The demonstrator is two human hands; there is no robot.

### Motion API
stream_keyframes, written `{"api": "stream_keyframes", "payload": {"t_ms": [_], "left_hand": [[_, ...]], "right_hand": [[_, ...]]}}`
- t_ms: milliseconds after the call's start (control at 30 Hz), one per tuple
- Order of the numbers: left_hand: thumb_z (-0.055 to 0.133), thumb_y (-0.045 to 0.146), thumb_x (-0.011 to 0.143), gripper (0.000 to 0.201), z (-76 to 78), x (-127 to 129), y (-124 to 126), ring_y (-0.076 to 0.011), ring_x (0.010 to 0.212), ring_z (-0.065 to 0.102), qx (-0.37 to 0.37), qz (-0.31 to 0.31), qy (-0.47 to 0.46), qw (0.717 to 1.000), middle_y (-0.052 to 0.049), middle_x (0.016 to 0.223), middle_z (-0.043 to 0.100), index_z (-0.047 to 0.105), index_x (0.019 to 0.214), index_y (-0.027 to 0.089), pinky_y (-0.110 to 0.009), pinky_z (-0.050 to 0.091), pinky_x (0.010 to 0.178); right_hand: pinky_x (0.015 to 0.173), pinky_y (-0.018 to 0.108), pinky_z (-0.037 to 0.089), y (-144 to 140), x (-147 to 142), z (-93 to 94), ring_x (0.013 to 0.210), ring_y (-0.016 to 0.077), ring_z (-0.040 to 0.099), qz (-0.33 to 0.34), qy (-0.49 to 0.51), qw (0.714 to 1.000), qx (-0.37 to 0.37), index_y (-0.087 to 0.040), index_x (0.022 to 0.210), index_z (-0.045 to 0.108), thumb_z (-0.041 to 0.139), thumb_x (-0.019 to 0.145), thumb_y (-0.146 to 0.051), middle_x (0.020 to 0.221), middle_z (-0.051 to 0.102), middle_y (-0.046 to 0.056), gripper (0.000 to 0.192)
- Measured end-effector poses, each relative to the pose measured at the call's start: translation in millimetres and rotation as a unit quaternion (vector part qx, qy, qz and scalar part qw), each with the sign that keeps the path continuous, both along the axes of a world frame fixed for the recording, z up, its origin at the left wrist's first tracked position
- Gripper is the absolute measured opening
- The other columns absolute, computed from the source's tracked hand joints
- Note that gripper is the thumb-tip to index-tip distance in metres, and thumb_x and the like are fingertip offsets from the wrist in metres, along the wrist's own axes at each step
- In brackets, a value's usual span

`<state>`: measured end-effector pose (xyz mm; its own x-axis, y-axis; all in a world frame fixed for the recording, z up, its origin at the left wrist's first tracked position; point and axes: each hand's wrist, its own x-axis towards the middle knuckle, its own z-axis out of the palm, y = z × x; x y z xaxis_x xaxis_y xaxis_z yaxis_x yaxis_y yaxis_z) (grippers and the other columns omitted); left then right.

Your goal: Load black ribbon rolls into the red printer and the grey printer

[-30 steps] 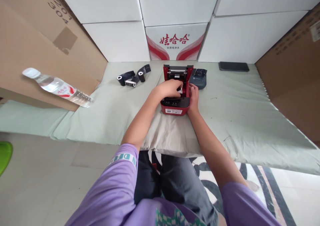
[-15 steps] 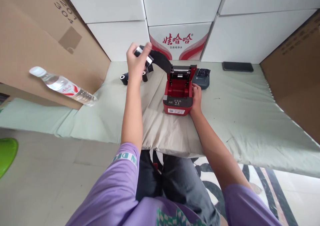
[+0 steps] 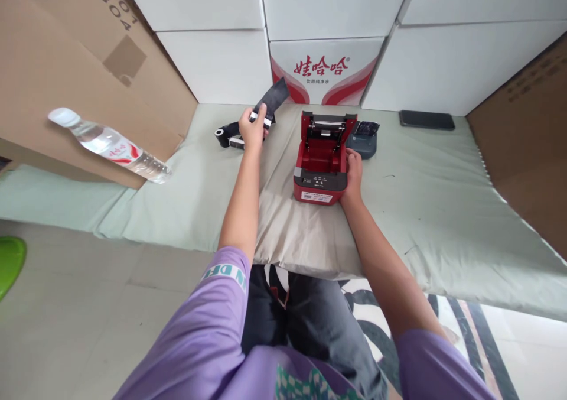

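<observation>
Left hand: our left hand (image 3: 252, 129) reaches out over the mattress, fingers clamped on a black ribbon roll (image 3: 264, 109) whose loose dark tail sticks up toward the cartons.
Right hand: our right hand (image 3: 354, 174) rests against the right side of the red printer (image 3: 322, 162), fingers curled against its casing; we cannot tell how firmly they grip.
Printer: it stands on the beige pillow (image 3: 292, 234) with its lid tipped open and the red bay showing.
Spare rolls: more black rolls (image 3: 225, 135) lie on the pale green mattress (image 3: 443, 199), just beside our left hand.
Around us: a small grey device (image 3: 364, 137) sits touching the printer's right rear; a dark phone (image 3: 427, 120) lies well apart to the right; a water bottle (image 3: 110, 146) lies at the left against brown cardboard (image 3: 66, 81); white cartons (image 3: 328, 69) form the back wall.
</observation>
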<state>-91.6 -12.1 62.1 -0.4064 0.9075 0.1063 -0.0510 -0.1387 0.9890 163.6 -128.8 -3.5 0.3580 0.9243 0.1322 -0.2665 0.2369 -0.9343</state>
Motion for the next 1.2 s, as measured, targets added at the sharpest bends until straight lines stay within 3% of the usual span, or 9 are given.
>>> {"api": "stream_keyframes", "payload": {"t_ms": [133,267,367,467,600,800,1000,1100,1200], "left_hand": [[0.055,0.053,0.110,0.030,11.1,7,-1,-0.0143,0.077,0.076,0.014,-0.043,-0.063,0.997,-0.003,0.097,0.068,0.051,0.099,0.024,-0.022,0.053,0.054],[0.073,0.056,0.100,0.032,22.5,13,-6,-0.0196,0.095,0.080,0.021,-0.051,0.005,0.998,-0.004,0.105,0.068,0.059,0.104,0.027,-0.025,0.060,0.068],[0.083,0.059,0.091,0.041,22.3,12,-12,-0.0256,0.103,0.079,0.022,-0.029,0.103,0.994,-0.004,0.095,0.063,0.061,0.097,0.025,-0.027,0.057,0.074],[0.087,0.053,0.088,0.041,17.5,8,-17,-0.0334,0.120,0.071,0.004,-0.009,0.257,0.966,-0.006,0.089,0.064,0.059,0.084,0.024,-0.033,0.055,0.084],[0.083,0.052,0.089,0.035,14.0,8,-21,-0.0406,0.144,0.051,-0.014,0.022,0.410,0.912,-0.015,0.116,0.069,0.063,0.082,0.025,-0.045,0.050,0.105],[0.076,0.062,0.091,0.042,6.8,16,-29,-0.0488,0.156,0.032,-0.037,0.066,0.442,0.894,-0.022,0.150,0.056,0.074,0.103,0.022,-0.063,0.037,0.121],[0.078,0.054,0.091,0.040,-8.0,22,-30,-0.0484,0.156,0.033,-0.090,0.095,0.499,0.857,-0.021,0.164,0.050,0.076,0.114,0.021,-0.064,0.027,0.126],[0.070,0.058,0.096,0.045,4.6,27,-36,-0.0456,0.160,0.031,-0.126,0.107,0.526,0.834,-0.017,0.171,0.045,0.074,0.125,0.024,-0.061,0.030,0.126],[0.061,0.057,0.101,0.046,29.5,21,-41,-0.0444,0.161,0.032,-0.151,0.125,0.503,0.841,-0.015,0.165,0.052,0.068,0.136,0.028,-0.059,0.037,0.122]], "right_hand": [[0.113,0.046,0.057,-1,0,2.5,0.119,0.0235,0.069,-0.019,-0.022,1.000,0.003,-0.030,0.112,0.064,0.066,0.085,-0.077,0.119,0.071,0.003,0.055],[0.113,0.046,0.057,0,0,1.0,0.117,0.0230,0.070,-0.011,-0.006,1.000,0.000,-0.030,0.114,0.063,0.066,0.084,-0.076,0.118,0.071,0.003,0.055],[0.111,0.046,0.058,1,0,-1.2,0.116,0.0227,0.070,-0.005,-0.002,1.000,0.000,-0.030,0.116,0.062,0.065,0.086,-0.076,0.120,0.071,0.003,0.055],[0.110,0.045,0.058,2,0,-2.4,0.116,0.0225,0.070,-0.013,-0.011,1.000,-0.002,-0.030,0.114,0.063,0.065,0.085,-0.077,0.120,0.071,0.003,0.056],[0.113,0.046,0.056,3,1,-3.3,0.114,0.0217,0.070,-0.004,-0.006,1.000,-0.004,-0.029,0.116,0.063,0.064,0.085,-0.077,0.119,0.071,0.002,0.056],[0.114,0.047,0.057,2,1,-0.6,0.119,0.0240,0.068,-0.021,-0.025,0.999,-0.004,-0.029,0.112,0.065,0.065,0.086,-0.076,0.119,0.070,0.004,0.054],[0.113,0.047,0.057,0,0,3.4,0.119,0.0245,0.067,-0.027,-0.034,0.999,-0.007,-0.028,0.111,0.065,0.064,0.085,-0.075,0.121,0.070,0.005,0.053],[0.111,0.046,0.057,1,1,2.7,0.118,0.0245,0.067,-0.028,-0.044,0.999,-0.006,-0.028,0.111,0.065,0.064,0.085,-0.075,0.121,0.071,0.005,0.053],[0.110,0.046,0.056,3,2,0.3,0.117,0.0245,0.067,-0.024,-0.041,0.999,-0.007,-0.028,0.112,0.064,0.063,0.086,-0.075,0.121,0.070,0.005,0.054]]}}
